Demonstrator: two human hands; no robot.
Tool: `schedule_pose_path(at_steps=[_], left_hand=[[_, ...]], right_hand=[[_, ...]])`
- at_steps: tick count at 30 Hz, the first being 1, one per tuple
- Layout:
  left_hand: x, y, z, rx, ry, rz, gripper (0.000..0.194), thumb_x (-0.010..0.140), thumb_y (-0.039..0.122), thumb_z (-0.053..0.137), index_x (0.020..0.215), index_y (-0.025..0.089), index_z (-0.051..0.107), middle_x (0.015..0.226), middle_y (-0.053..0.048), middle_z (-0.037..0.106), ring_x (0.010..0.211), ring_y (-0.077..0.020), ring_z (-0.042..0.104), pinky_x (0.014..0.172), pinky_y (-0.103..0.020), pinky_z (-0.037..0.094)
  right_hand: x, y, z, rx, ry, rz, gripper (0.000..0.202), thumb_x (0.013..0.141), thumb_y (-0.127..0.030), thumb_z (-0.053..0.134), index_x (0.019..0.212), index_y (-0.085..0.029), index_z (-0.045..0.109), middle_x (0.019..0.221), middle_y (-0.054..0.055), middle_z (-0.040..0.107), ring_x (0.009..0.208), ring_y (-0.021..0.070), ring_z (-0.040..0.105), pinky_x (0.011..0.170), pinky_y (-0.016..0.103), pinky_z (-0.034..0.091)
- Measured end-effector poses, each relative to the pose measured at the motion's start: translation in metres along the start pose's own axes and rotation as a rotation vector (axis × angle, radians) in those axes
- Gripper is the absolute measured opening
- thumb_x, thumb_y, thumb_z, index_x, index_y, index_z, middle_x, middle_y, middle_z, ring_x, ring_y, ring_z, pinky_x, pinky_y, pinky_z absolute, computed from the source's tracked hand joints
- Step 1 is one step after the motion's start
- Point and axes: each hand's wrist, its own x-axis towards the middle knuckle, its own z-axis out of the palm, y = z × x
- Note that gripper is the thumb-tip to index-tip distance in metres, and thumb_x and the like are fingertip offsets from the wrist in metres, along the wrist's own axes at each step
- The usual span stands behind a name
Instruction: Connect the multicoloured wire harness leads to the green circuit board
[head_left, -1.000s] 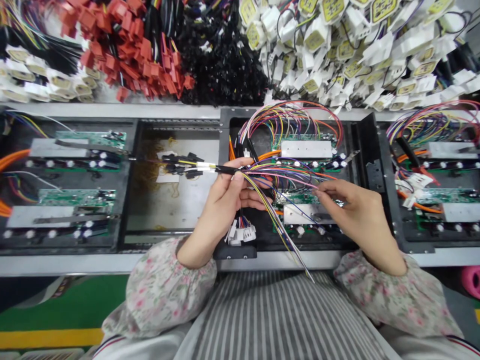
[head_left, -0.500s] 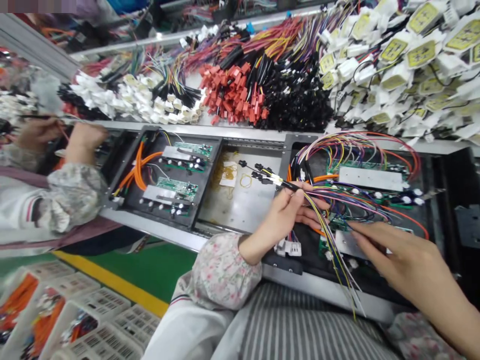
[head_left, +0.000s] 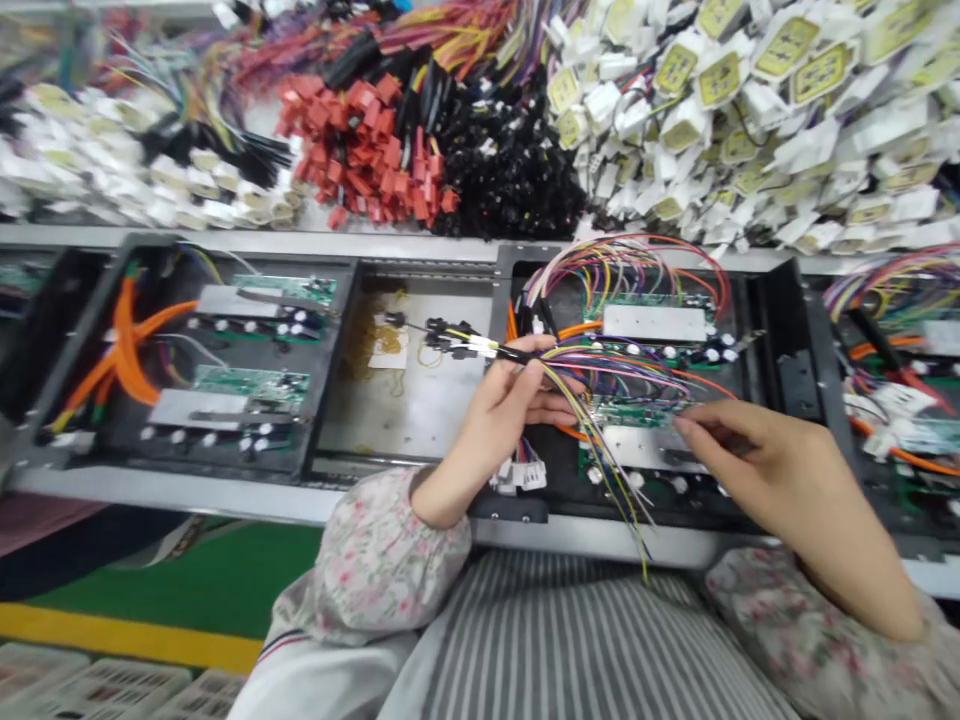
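Back shelf is stuffed with connector harnesses: a heap of red connectors [head_left: 360,150] in the middle; a black connector pile [head_left: 510,175] touching it on the right; white plugs with yellow labels [head_left: 750,110] filling the right end; blurry white connectors [head_left: 112,180] on the left. Below, a black tray [head_left: 67,340] on the left holds two green circuit boards [head_left: 251,382] and thick orange cables [head_left: 124,340]; just beside it sits a bare metal plate with rubber bands [head_left: 379,340] on it; far right, another tray with coloured wiring [head_left: 892,275]; green floor with a yellow stripe [head_left: 112,640] underneath.
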Motion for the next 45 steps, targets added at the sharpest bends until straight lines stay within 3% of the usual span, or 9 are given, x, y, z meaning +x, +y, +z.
schedule_pose_path(at_steps=[3, 7, 14, 24, 31, 45], left_hand=[[0.000, -0.001, -0.001, 0.006, 0.004, 0.028, 0.036, 0.086, 0.039, 0.066, 0.113, 0.020, 0.051, 0.082, 0.000, 0.074, 0.065, -0.0119, 0.072, 0.063, -0.021, 0.062], [0.001, -0.003, -0.002, 0.034, 0.006, 0.056, 0.034, 0.087, 0.039, 0.066, 0.112, 0.021, 0.051, 0.079, 0.001, 0.074, 0.067, -0.0135, 0.073, 0.062, -0.021, 0.062], [0.002, -0.001, -0.001, 0.083, 0.033, 0.061, 0.037, 0.086, 0.044, 0.065, 0.112, 0.022, 0.049, 0.078, 0.001, 0.074, 0.070, -0.0161, 0.074, 0.064, -0.024, 0.062], [0.001, 0.002, 0.000, 0.100, 0.053, 0.038, 0.035, 0.087, 0.043, 0.064, 0.113, 0.022, 0.051, 0.077, 0.002, 0.072, 0.066, -0.0143, 0.073, 0.060, -0.023, 0.061], [0.000, -0.001, -0.001, 0.066, 0.052, 0.046, 0.032, 0.088, 0.040, 0.063, 0.112, 0.022, 0.051, 0.076, 0.003, 0.070, 0.061, -0.0103, 0.069, 0.059, -0.020, 0.060], [0.000, 0.001, -0.002, 0.028, 0.012, 0.038, 0.031, 0.089, 0.039, 0.062, 0.112, 0.021, 0.051, 0.074, 0.003, 0.068, 0.061, -0.0095, 0.068, 0.058, -0.019, 0.059]], right_hand=[[0.000, -0.009, 0.000, 0.070, 0.112, 0.112, 0.007, 0.087, -0.026, 0.061, 0.083, -0.023, 0.065, 0.072, -0.002, 0.073, 0.057, 0.0130, 0.067, 0.050, 0.023, 0.050], [0.000, -0.011, 0.011, 0.141, 0.166, 0.129, 0.002, 0.084, -0.025, 0.066, 0.084, -0.023, 0.067, 0.077, -0.002, 0.074, 0.062, 0.0130, 0.069, 0.055, 0.022, 0.052], [0.007, 0.000, 0.024, 0.121, 0.111, 0.075, 0.003, 0.084, -0.022, 0.065, 0.084, -0.022, 0.068, 0.077, -0.001, 0.075, 0.061, 0.0136, 0.069, 0.055, 0.022, 0.054], [0.007, -0.002, 0.022, 0.052, 0.079, 0.110, 0.007, 0.086, -0.024, 0.062, 0.085, -0.023, 0.069, 0.077, 0.000, 0.075, 0.062, 0.0153, 0.069, 0.054, 0.024, 0.054], [0.007, -0.003, 0.017, 0.077, -0.015, 0.028, 0.010, 0.087, -0.021, 0.058, 0.087, -0.020, 0.069, 0.079, 0.000, 0.075, 0.063, 0.0146, 0.070, 0.047, 0.021, 0.052], [0.006, 0.002, 0.014, 0.002, 0.008, 0.001, 0.011, 0.089, -0.023, 0.058, 0.089, -0.023, 0.069, 0.080, 0.000, 0.075, 0.061, 0.0165, 0.070, 0.052, 0.026, 0.053]])
